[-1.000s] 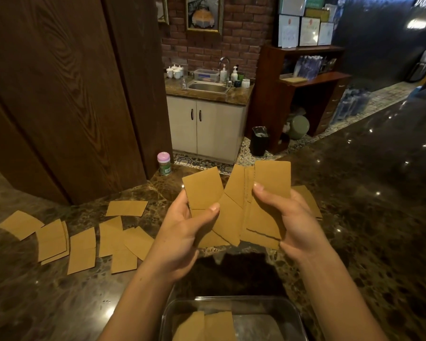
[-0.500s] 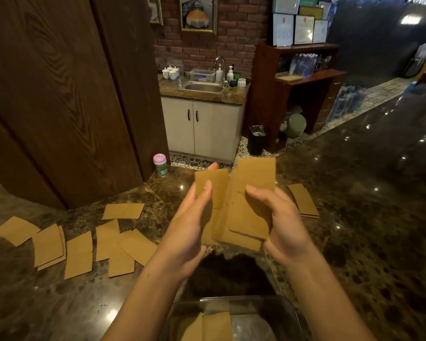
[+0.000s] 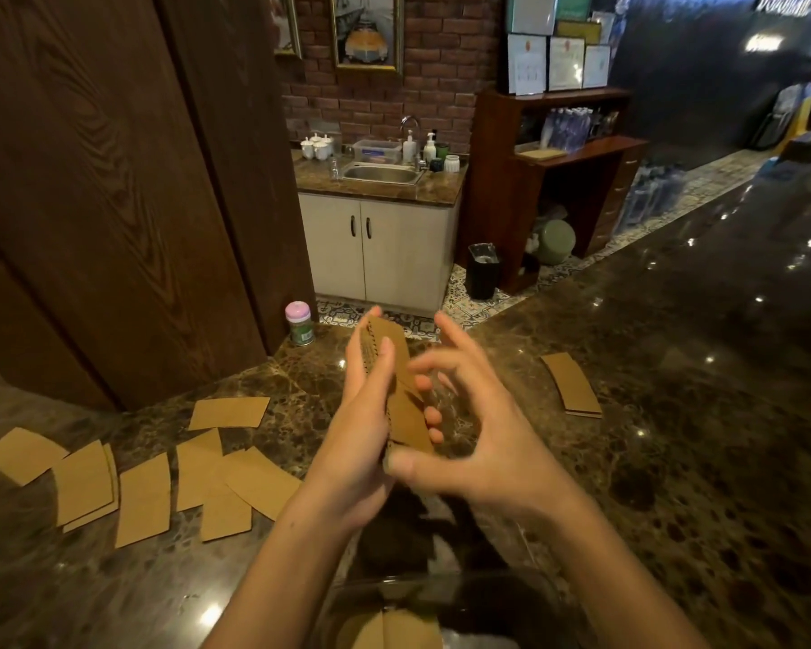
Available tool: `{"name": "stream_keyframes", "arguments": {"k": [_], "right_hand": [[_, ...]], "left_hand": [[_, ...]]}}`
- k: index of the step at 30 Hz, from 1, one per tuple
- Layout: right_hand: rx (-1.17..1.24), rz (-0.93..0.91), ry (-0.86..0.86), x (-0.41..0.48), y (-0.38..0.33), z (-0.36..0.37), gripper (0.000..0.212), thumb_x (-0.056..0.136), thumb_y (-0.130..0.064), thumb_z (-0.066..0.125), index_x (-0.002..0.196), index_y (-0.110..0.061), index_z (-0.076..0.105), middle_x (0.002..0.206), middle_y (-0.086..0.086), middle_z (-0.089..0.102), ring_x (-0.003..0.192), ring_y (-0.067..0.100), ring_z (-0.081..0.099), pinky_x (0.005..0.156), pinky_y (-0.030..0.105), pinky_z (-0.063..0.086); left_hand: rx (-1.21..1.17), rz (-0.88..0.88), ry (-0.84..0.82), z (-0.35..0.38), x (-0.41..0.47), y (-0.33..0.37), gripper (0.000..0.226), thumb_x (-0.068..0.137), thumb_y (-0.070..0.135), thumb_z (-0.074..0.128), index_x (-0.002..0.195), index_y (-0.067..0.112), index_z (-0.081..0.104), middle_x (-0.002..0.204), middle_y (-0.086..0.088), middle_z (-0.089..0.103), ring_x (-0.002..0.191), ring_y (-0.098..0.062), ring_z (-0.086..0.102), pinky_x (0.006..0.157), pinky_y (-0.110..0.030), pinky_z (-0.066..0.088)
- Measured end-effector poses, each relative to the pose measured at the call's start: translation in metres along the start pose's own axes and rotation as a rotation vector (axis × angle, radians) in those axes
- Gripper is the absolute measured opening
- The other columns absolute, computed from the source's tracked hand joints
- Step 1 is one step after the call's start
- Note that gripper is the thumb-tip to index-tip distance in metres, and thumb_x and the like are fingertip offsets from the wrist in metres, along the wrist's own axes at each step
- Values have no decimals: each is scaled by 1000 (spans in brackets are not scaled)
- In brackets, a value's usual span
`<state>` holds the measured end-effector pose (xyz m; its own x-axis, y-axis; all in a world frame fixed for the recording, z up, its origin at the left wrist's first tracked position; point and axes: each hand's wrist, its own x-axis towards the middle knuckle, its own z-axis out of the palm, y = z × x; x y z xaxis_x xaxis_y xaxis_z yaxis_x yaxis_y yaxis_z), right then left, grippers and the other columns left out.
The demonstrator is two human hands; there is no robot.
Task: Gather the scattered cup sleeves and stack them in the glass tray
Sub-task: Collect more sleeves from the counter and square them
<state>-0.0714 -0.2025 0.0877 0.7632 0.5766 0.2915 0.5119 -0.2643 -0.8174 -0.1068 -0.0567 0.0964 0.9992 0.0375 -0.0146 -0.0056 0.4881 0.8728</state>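
My left hand [image 3: 364, 442] is closed around a squared-up stack of brown cup sleeves [image 3: 396, 391], held on edge above the dark marble counter [image 3: 675, 461], thumb on the near face and fingertips [image 3: 434, 416] showing past the far side; my right hand [image 3: 483, 442] is open, fingers spread and blurred, with its thumb pressed against the stack's lower end; at 6 o'clock from my hands, at the bottom edge of the view, sits the glass tray [image 3: 525, 597] with 2 sleeves [image 3: 394, 632] already lying in it; at 9 o'clock a scatter of loose sleeves [image 3: 146, 489] lies flat on the counter, several overlapping each other; at 3 o'clock a small pile of sleeves [image 3: 572, 384] lies well apart from my hands; at 11 o'clock a pink-lidded jar [image 3: 299, 323] stands beside the wooden panel [image 3: 113, 203]; beyond the counter at 12 o'clock a steel sink [image 3: 382, 173] sits in a white cabinet [image 3: 380, 255].
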Motion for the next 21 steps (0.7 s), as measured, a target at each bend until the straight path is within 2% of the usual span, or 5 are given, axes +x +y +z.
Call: {"name": "stream_keyframes", "arguments": {"k": [2, 6, 10, 15, 21], "right_hand": [[-35, -37, -162, -5, -2, -12, 78, 63, -41, 96, 128, -45, 53, 169, -30, 3, 155, -7, 13, 118, 17, 27], [211, 19, -106, -12, 0, -21, 78, 58, -20, 102, 122, -25, 57, 162, -24, 34, 143, 7, 47, 99, 27, 56], [137, -26, -165, -18, 6, -28, 85, 55, -30, 99, 125, -31, 50, 164, -19, 30, 144, 9, 46, 108, 34, 51], [94, -56, -52, -21, 5, -29, 89, 51, -33, 102, 123, -19, 52, 149, -15, 50, 131, 17, 60, 105, 42, 54], [-4, -93, -83, -26, 4, -31, 91, 51, -31, 104, 128, -29, 56, 157, -21, 42, 147, 12, 43, 113, 43, 45]], "left_hand": [[-79, -86, -99, -3, -1, 2, 39, 95, 41, 60, 132, 52, 54, 126, -14, 62, 85, -29, 66, 67, -42, 56], [-94, -186, -335, -7, -7, 0, 64, 89, 23, 68, 136, 57, 43, 145, -30, 43, 97, -40, 66, 77, -49, 59], [31, -116, -362, -3, -10, -2, 65, 84, 28, 74, 137, 51, 46, 138, -25, 55, 86, -39, 70, 72, -45, 60], [94, -116, -323, 4, -12, -2, 61, 87, 30, 70, 140, 49, 46, 125, -13, 70, 93, -44, 69, 78, -47, 60], [27, -143, -307, 2, -14, -1, 48, 86, 30, 68, 131, 38, 56, 126, -23, 65, 90, -42, 69, 77, -50, 61]]}}
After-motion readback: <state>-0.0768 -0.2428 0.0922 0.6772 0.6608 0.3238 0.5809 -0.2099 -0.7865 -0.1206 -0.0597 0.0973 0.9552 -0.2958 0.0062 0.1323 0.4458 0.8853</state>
